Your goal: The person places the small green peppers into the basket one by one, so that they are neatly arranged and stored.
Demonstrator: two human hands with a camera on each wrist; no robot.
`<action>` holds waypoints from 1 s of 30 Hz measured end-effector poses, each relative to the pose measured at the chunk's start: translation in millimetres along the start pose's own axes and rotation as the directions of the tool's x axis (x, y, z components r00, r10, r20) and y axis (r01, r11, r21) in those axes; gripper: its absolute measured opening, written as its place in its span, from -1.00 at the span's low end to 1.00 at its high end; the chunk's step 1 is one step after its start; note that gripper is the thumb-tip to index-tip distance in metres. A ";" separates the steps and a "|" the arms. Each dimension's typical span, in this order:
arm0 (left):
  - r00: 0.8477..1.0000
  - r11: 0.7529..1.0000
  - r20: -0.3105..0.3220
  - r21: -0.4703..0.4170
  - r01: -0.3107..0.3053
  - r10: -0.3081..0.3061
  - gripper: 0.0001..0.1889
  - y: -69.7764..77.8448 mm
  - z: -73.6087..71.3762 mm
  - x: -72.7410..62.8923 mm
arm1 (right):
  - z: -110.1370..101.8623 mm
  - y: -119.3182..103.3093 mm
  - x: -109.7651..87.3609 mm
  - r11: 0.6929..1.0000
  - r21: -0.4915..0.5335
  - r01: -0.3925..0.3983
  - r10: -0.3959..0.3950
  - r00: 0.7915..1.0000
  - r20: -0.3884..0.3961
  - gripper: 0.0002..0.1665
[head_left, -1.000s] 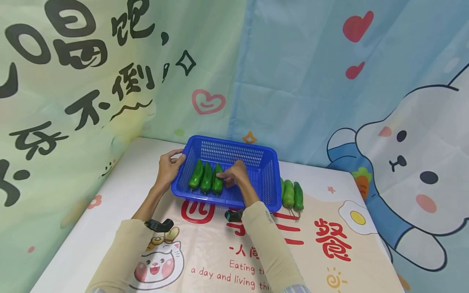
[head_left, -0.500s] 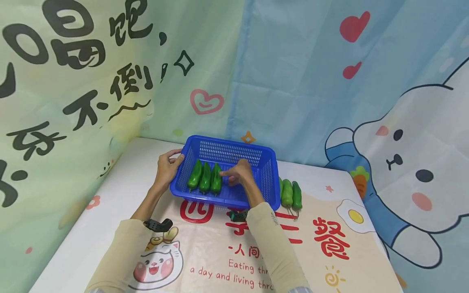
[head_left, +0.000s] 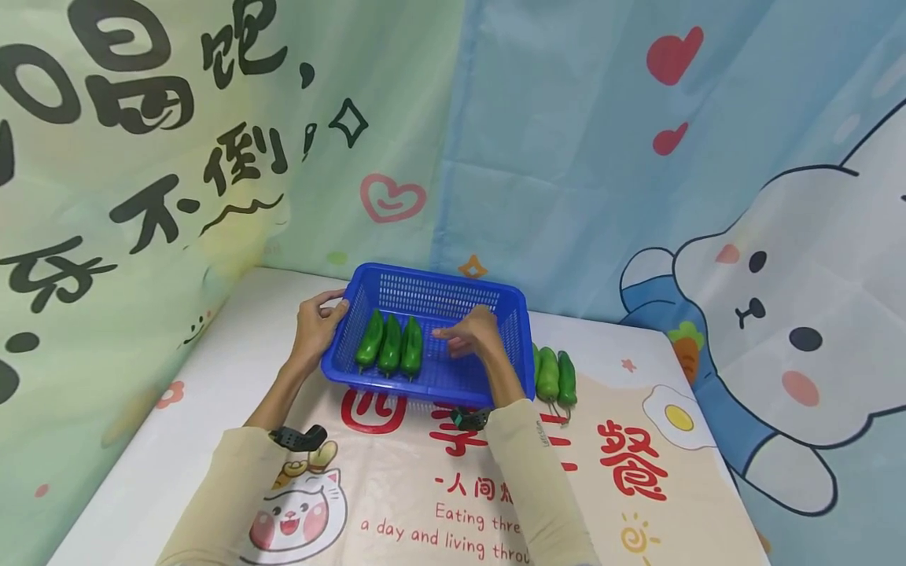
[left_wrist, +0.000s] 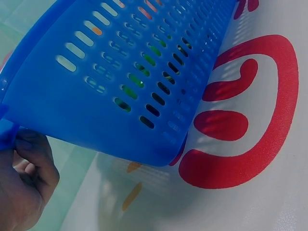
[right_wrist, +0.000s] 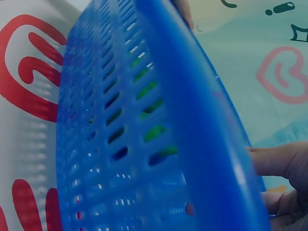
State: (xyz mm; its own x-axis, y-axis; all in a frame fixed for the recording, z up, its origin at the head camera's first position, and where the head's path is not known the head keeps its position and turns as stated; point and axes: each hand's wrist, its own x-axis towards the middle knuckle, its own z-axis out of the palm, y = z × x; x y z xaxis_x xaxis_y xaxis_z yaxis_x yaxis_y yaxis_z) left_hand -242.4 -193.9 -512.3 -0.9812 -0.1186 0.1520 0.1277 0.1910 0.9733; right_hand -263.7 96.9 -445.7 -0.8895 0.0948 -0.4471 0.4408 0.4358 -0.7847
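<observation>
My left hand [head_left: 316,324] grips the left rim of a blue plastic basket [head_left: 439,387]. In the left wrist view its curled fingers [left_wrist: 36,161] show at the basket's rim. Three green peppers lie side by side in the left half of the basket: a left one [head_left: 370,342], a middle one [head_left: 390,346] and a right one [head_left: 411,347]. Inside the basket my right hand [head_left: 476,330] hovers to the right of them, thumb pointing left, with nothing in it. In the right wrist view the basket wall hides part of this hand [right_wrist: 284,168].
On the table right of the basket lie more green peppers, a lighter one [head_left: 548,376] and a darker one [head_left: 567,379], with another partly hidden by the basket. A printed cloth [head_left: 396,487] covers the table. A fabric backdrop [head_left: 552,157] stands behind.
My right hand has let go of the right pepper in the basket and moved a little to the right, away from it. The left hand stays on the rim. The head view shifts slightly.
</observation>
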 end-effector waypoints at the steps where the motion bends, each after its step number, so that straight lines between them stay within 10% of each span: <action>1: 1.000 1.000 0.000 -0.001 0.001 -0.001 -0.54 1.1 0.0 0.0 | -2.2 -0.1 -0.1 1.000 0.011 0.001 -0.001 1.000 0.009 0.15; 15: 1.000 1.000 0.007 -0.008 -0.004 0.004 -0.52 -1.0 -0.9 -0.2 | -45.5 -3.8 -11.9 0.997 0.077 0.004 -0.011 0.996 0.088 -0.14; 30: 0.999 0.999 0.018 -0.030 0.040 -0.040 -0.54 -0.8 -1.2 2.1 | -85.0 11.7 -25.0 0.995 0.073 0.073 -0.073 0.997 0.006 -0.30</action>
State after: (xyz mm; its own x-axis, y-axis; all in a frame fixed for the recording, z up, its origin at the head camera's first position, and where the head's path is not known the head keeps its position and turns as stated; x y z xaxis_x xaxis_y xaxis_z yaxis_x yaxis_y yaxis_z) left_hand -244.4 -195.4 -512.5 -0.9880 -0.1082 0.1102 0.0926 0.1566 0.9833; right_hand -246.5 175.7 -407.3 -0.9187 0.0570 -0.3908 0.3825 0.3748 -0.8445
